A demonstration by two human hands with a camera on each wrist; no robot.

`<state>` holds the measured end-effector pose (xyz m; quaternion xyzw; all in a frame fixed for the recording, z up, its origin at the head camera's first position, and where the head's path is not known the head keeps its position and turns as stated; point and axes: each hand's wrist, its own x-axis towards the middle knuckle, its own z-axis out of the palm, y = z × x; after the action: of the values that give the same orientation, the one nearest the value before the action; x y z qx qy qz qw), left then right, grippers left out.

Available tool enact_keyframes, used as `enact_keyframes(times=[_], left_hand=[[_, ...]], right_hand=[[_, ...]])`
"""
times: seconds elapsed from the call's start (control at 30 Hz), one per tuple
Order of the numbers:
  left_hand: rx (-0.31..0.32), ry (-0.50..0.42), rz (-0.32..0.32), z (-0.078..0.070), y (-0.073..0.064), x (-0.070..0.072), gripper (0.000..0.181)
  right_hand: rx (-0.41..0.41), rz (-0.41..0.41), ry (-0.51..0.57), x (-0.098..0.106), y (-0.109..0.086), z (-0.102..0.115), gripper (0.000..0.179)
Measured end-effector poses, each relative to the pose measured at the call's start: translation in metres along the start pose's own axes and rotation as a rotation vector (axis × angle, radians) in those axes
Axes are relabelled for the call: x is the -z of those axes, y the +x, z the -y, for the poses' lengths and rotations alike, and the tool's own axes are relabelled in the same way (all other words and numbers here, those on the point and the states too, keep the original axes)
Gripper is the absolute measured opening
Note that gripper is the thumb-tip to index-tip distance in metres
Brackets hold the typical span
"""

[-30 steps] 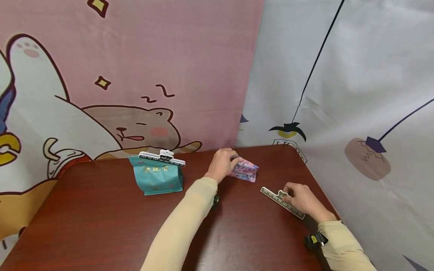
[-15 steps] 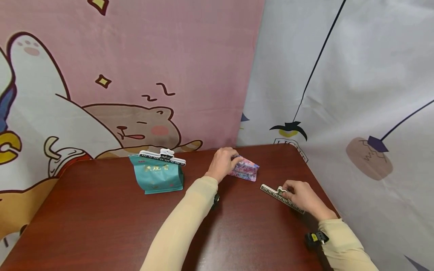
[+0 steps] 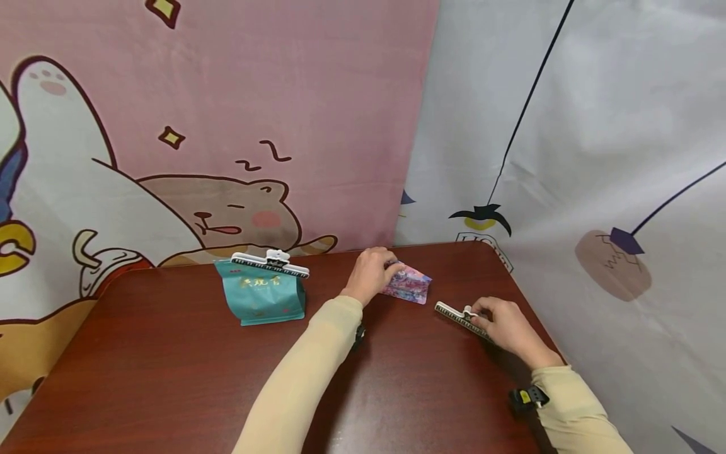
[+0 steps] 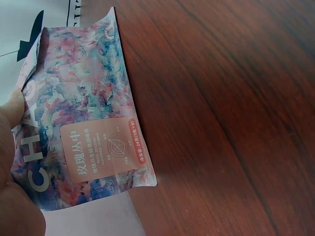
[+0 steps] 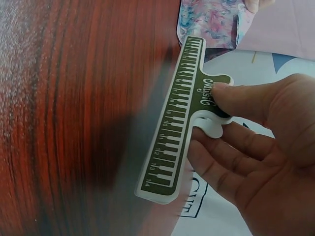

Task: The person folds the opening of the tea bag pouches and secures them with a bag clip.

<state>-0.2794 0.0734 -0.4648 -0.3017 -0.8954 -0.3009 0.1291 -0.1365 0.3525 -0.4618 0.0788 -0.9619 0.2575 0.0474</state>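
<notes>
My left hand [image 3: 371, 275] pinches the top edge of a pink, blue and purple tea bag pouch [image 4: 93, 93] that stands at the far side of the table. Its front carries a pink label and large white letters. To the right, my right hand [image 3: 507, 325] grips a long clip [image 5: 172, 118] by its handle, thumb on one side and fingers on the other. Piano keys and the word "Music" are printed on the clip in dark green and white. In the right wrist view its long bar hangs over the table, pointing toward the pouch.
A teal pouch [image 3: 263, 299] stands at the back left of the brown table [image 3: 187, 378]. Across its folded top sits a white clip [image 3: 271, 263] with black piano keys. Printed cloth [image 3: 340, 126] rises behind the table and along its right side.
My right hand has risen slightly and turned the clip, so its bar shows narrower and more level in the head view. The left hand and both pouches stay in place.
</notes>
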Motion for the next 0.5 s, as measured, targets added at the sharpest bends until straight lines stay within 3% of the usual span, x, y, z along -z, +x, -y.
enact_keyframes(times=[0.27, 0.5], left_hand=[[-0.011, -0.005, -0.014, 0.0003, -0.0003, 0.0011, 0.021], [-0.052, 0.004, -0.05, 0.0005, -0.0014, -0.0002, 0.019]], right_hand=[[0.026, -0.095, -0.009, 0.0005, 0.0024, 0.0012, 0.015], [-0.015, -0.112, 0.019, -0.0005, 0.0033, 0.0009, 0.02]])
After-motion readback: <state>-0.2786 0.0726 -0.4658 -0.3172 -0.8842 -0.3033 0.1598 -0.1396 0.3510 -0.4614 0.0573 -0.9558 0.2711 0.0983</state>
